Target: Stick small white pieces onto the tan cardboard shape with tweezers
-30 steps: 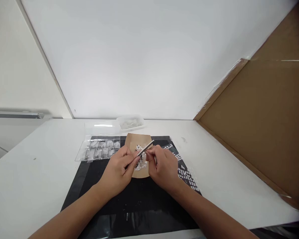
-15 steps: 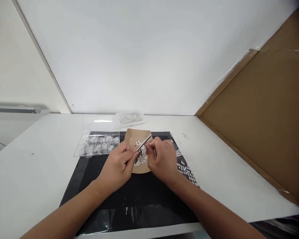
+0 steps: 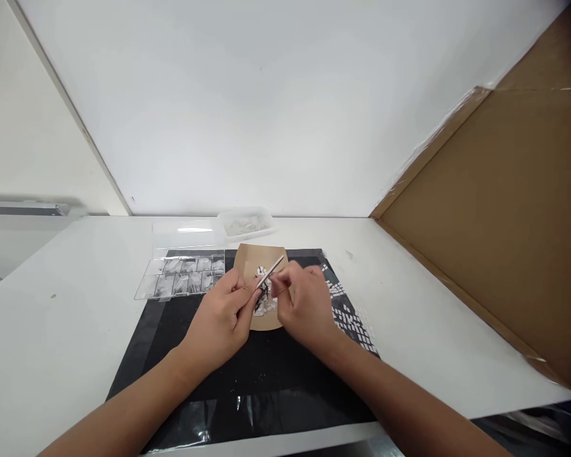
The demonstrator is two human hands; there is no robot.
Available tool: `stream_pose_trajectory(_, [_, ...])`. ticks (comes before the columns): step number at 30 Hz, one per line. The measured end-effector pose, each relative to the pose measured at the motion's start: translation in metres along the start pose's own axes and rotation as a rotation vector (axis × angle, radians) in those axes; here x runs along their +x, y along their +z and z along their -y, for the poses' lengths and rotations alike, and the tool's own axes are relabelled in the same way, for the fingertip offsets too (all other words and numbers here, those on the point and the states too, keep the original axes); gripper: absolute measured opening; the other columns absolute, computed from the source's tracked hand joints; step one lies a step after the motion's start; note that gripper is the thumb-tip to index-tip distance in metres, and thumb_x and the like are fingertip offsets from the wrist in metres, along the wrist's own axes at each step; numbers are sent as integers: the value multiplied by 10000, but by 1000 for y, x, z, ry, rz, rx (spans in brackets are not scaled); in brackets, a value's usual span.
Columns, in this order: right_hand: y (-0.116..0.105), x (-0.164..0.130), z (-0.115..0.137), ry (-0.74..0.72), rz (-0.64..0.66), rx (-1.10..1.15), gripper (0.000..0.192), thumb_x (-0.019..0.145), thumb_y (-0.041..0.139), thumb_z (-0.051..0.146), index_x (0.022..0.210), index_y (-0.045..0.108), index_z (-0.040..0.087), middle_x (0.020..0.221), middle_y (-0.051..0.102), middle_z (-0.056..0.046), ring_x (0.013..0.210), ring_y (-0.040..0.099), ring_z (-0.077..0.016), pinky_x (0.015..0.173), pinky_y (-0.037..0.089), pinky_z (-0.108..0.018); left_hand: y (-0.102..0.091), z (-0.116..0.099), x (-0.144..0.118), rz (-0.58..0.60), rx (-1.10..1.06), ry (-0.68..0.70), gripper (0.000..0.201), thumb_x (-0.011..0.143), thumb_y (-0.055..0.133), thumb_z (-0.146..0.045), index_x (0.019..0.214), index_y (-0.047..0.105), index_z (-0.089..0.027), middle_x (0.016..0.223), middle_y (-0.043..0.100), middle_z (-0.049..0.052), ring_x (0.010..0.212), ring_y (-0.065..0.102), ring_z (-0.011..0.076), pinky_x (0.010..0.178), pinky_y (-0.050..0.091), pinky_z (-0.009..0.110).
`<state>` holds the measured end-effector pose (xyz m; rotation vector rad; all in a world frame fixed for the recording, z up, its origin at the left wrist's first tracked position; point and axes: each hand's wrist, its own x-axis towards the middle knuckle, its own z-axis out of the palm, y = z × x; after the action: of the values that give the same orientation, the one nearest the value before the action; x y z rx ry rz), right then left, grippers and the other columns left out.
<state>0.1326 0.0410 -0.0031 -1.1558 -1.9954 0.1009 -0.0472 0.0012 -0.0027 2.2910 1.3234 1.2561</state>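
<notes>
Head view: left hand [image 3: 221,320] pinching slim metal tweezers [image 3: 269,273] over brown card [image 3: 254,260] at mat centre. Right hand [image 3: 304,304] curled just right, fingertips at small white pieces [image 3: 265,306]; grip content indiscernible. Clear compartment box [image 3: 181,284] far left on black mat [image 3: 266,374].

Thin silver tweezers [image 3: 269,274] tilted, pinched between hands, over small white pieces [image 3: 265,303] on brown card [image 3: 257,260].

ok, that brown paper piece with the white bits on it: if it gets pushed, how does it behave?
The brown paper piece looks thin and flat, so probably light and floppy, sliding easily on the glossy black mat. The loose white bits would likely scatter if it tips. The left hand and right hand work just above it.
</notes>
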Motion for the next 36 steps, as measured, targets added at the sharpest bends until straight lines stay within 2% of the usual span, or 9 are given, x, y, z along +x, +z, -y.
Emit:
stream_pose_trajectory(5, [0,2,0,84,-48,28,214,985,550,234,772,521,231,701,703,24,585,619,-163,804,374,-365,0,-2,0,-8,22,12,257,1005,490,-188,808,654,-165,786,453,22,706,479,137,649,424,274])
stream_pose_trajectory(9, [1,2,0,52,-9,32,201,976,554,221,779,516,232,697,698,29,561,597,-156,791,368,-367,1,-2,-1,-17,54,29,252,1010,475,-190,833,653,-169,786,456,18,697,477,133,638,427,264])
stream_pose_trajectory(13, [3,2,-1,110,-75,9,214,988,548,233,777,516,233,692,701,26,565,597,-161,815,365,-388,0,-2,0,-17,54,49,271,1006,481,-189,774,617,-165,792,452,19,696,469,130,641,431,265])
stream_pose_trajectory(17, [2,3,-1,49,-27,52,219,990,542,236,772,519,231,699,701,30,579,606,-153,811,365,-384,-2,-3,1,-27,43,59,279,1001,485,-168,745,594,-160,786,439,14,696,464,126,647,431,264])
stream_pose_trajectory(21, [1,6,-2,93,-84,39,219,994,549,240,777,518,228,715,707,29,592,609,-153,846,367,-385,-3,-3,1,-22,68,72,264,1009,474,-180,786,615,-160,795,440,16,709,468,131,663,438,269])
stream_pose_trajectory(26, [0,5,0,62,13,57,224,1001,521,237,777,522,229,710,706,20,593,602,-158,819,363,-374,-4,0,1,-15,44,85,265,999,491,-154,761,607,-156,787,431,17,698,456,127,651,431,262])
stream_pose_trajectory(30, [1,5,0,101,-34,40,217,991,536,231,775,520,227,723,707,24,609,606,-159,840,353,-377,-4,1,2,-37,53,121,294,988,507,-136,697,538,-153,784,422,9,691,447,117,647,425,253])
stream_pose_trajectory(34, [1,5,0,78,17,61,219,991,535,220,773,529,225,708,700,34,593,605,-151,821,345,-370,-3,0,2,-27,90,113,286,995,494,-147,714,551,-157,793,432,13,687,458,120,639,431,252])
stream_pose_trajectory(36, [1,5,1,95,-23,54,219,988,544,216,769,528,223,708,700,39,581,601,-145,832,346,-369,-4,-1,2,-25,112,111,282,1002,485,-160,733,569,-158,796,436,15,681,453,121,639,432,257])
